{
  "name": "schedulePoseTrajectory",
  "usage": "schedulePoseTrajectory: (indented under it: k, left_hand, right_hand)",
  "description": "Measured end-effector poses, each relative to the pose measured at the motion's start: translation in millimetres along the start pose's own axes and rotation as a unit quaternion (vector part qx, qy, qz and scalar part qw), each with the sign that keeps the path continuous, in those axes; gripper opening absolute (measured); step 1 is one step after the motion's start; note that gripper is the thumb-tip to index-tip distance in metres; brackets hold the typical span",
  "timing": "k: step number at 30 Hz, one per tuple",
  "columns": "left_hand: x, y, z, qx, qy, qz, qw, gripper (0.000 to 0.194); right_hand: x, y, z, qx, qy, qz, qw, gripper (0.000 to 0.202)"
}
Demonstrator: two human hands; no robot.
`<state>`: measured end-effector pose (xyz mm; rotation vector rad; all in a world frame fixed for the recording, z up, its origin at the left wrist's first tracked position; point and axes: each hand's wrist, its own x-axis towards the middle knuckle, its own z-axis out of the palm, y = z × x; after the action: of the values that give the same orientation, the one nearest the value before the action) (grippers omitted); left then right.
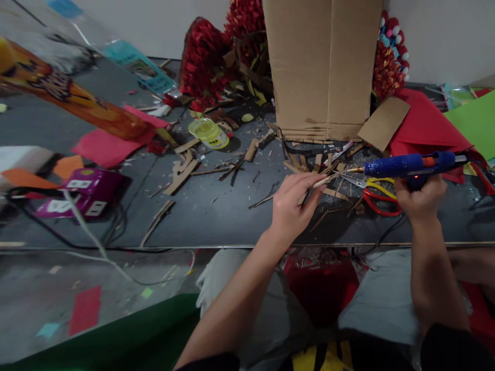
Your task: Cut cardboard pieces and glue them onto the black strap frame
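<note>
My right hand (423, 195) is wrapped round the handle of a blue glue gun (398, 165), which lies level with its metal tip pointing left. A small red light glows on the gun. Between the fingers and thumb of my left hand (296, 201) is a thin strip of cardboard (328, 178); its free end is close to the glue gun's tip, and whether they touch I cannot tell. Below the gun, scissors (381, 196) with red and yellow handles lie on the table. Torn cardboard scraps (309, 162) are scattered just past my left hand.
A tall cardboard panel (320, 67) stands behind the scraps, with red paper decorations (201, 62) at its left. A yellow tub (209, 133), bottle (141, 67), orange tube (77, 98) and purple box (83, 190) with cables are to the left. Red paper (425, 123) lies right.
</note>
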<state>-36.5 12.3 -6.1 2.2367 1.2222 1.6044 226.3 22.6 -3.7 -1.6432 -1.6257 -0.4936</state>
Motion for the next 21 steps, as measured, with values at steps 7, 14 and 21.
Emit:
schedulePoseTrajectory:
  k: [7, 14, 21]
  left_hand:
    - [-0.4, -0.6, 0.1, -0.002, -0.006, -0.005, 1.000, 0.011]
    - [-1.1, -0.8, -0.1, 0.003, -0.009, -0.005, 1.000, 0.012]
    - [-1.4, -1.1, 0.2, 0.002, -0.007, -0.004, 1.000, 0.012]
  right_hand:
    - [-0.7, 1.4, 0.2, 0.007, -0.018, 0.012, 1.000, 0.022]
    - [-0.1, 3.3, -0.1, -0.004, -0.013, 0.006, 1.000, 0.022]
    - [1.6, 2.8, -0.5, 0.001, -0.016, 0.009, 1.000, 0.024]
